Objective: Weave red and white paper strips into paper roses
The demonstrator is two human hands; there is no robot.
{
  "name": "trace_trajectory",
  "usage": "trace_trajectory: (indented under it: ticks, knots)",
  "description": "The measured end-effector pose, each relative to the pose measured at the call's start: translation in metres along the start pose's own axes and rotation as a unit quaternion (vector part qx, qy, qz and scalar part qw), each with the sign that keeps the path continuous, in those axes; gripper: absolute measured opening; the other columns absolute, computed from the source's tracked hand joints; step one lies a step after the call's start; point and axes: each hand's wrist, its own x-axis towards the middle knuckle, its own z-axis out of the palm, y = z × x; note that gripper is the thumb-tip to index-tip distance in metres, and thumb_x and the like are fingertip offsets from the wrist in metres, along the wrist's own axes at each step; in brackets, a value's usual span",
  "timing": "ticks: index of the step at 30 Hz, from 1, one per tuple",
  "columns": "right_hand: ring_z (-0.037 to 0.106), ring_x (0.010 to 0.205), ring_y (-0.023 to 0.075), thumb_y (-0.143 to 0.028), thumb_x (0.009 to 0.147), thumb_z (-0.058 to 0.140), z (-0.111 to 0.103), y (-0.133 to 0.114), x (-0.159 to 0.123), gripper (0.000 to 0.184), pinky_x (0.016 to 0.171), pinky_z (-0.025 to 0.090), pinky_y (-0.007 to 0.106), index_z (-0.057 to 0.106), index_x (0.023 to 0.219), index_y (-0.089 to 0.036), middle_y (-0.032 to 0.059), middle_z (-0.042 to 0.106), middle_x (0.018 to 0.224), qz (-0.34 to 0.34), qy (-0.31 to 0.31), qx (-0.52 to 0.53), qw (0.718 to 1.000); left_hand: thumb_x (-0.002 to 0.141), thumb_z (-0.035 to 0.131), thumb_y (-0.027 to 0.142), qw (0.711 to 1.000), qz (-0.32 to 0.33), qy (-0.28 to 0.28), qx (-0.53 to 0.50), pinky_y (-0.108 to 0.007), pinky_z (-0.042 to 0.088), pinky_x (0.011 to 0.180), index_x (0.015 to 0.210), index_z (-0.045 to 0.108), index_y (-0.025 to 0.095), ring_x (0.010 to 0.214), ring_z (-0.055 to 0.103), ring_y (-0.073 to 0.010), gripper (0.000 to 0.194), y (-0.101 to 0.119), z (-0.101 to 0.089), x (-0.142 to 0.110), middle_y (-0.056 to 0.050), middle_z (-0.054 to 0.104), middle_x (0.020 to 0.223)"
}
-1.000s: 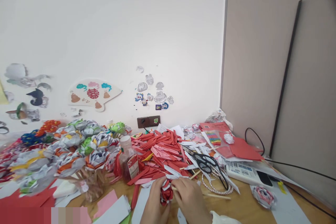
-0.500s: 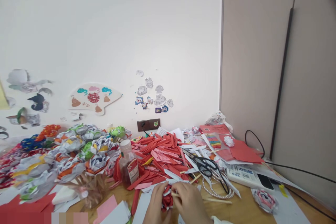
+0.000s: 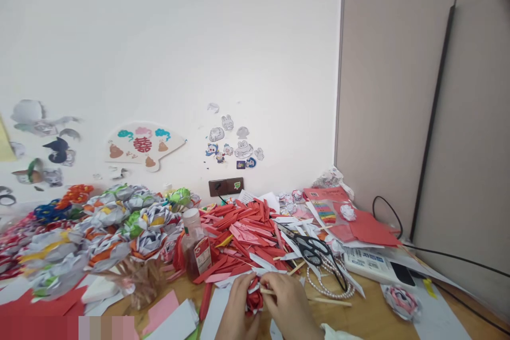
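Low in the middle of the head view, my left hand (image 3: 236, 309) is closed around a red paper flower (image 3: 254, 302), which shows some white folds. My right hand (image 3: 290, 303) pinches a thin wooden stick (image 3: 268, 291) whose end points at the flower's right side. Whether the stick touches the paper is hidden by the fingers. Just beyond the hands lies a heap of folded red and pink paper strips (image 3: 247, 228). White paper sheets (image 3: 217, 305) lie under and beside my left hand.
A bottle (image 3: 195, 247) stands left of the strips. Black-handled scissors (image 3: 313, 248) and a pearl string (image 3: 346, 294) lie to the right, with a pink-and-white paper flower (image 3: 401, 302) farther right. Many paper flowers (image 3: 113, 218) pile up at left, behind a bundle of sticks (image 3: 139, 281).
The view has shifted slightly. Both hands keep almost the same hold on the red paper flower and the stick, with only small finger movement.
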Motion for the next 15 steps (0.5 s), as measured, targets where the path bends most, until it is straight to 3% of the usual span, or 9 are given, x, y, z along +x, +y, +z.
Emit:
trace_trajectory:
  ticks: [6,15]
  knots:
    - [0.058,0.063,0.0149,-0.005,0.069,0.055,-0.0041,-0.0032,0.0019,0.017,0.058,0.032,0.023,0.057,0.074,-0.021,-0.0029,0.064,0.068,0.03,-0.023,-0.001,0.999,0.063,0.049,0.005,1.0,-0.011,0.025,-0.009,-0.04,0.043,0.096,0.114,0.054,0.018,0.112,0.054,-0.0255,0.052,0.0054,0.0018,-0.0017,-0.012,0.06,0.116]
    - [0.058,0.061,0.015,-0.005,0.069,0.052,-0.0025,-0.002,0.0,0.016,0.056,0.032,0.023,0.055,0.073,-0.021,-0.0029,0.062,0.065,0.011,0.004,0.002,1.0,0.064,0.049,0.004,1.0,-0.017,-0.009,-0.011,-0.041,0.042,0.098,0.115,0.053,0.017,0.113,0.053,-0.0256,0.053,0.0104,-0.0045,0.0002,-0.013,0.059,0.117]
